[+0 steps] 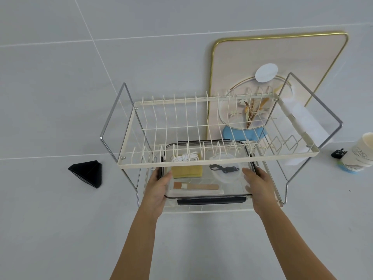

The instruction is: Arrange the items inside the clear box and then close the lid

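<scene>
On a grey tiled surface [60,219], left hand [158,188] and right hand [259,188] clasp the clear box [232,186].

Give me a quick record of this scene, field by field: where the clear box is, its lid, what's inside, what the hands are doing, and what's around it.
box: clear box on lower tier of dish rack
lid: on; latching not visible
contents: yellow sponge, white cord, brush, black clip, white round piece
left hand: grips box's left side
right hand: grips box's right side
nearby: black pouch left; paper cup right; framed picture behind
</scene>
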